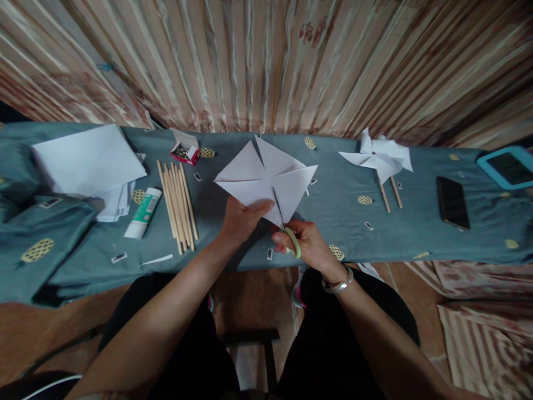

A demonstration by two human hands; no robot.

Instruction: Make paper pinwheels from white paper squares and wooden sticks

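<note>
A square sheet of white paper (287,169) is held up over the table, turned with one corner towards me. Slits run from its corners in towards the middle. My left hand (241,219) grips its near left edge, thumb on top and the fingers hidden underneath. Wrapped around the pale green handles of a pair of scissors (295,244) is my right hand (306,239). The scissor blades lie at the slit in the paper's near corner; how far apart they are I cannot tell.
On the left of the cloth-covered table (233,253) lie white paper sheets (89,158), a glue stick (144,214), several wooden sticks (179,205) and a small red box of metal pins (185,153). Paper pinwheels (378,158) on sticks, a phone (453,203) and a blue-framed device (510,166) lie right. A curtain (250,66) hangs behind.
</note>
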